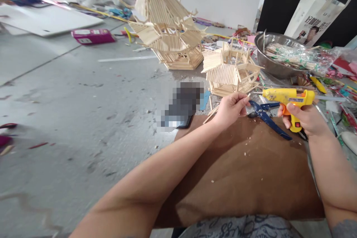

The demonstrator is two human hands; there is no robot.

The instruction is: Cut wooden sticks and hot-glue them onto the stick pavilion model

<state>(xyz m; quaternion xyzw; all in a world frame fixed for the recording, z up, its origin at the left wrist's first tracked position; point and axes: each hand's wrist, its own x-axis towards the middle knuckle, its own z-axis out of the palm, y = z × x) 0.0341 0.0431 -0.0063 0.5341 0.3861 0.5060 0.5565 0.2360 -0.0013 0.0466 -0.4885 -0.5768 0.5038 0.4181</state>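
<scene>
Glue gun [280, 96] near corner of board [251, 186], floor [106, 119] spreading left

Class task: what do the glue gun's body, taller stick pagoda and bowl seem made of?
Glue gun: smooth, probably plastic, from its moulded yellow shell.
Taller stick pagoda: matte, apparently bare wood, from its pale sticks.
Bowl: shiny metal, likely stainless steel, from its silvery reflections.

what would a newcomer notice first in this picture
Probably the tall, pointed stick tower at the top centre. Next comes the bright yellow glue gun, held in the right hand on the right side. Between them stands a shorter stick model, just beyond the left hand.
</scene>
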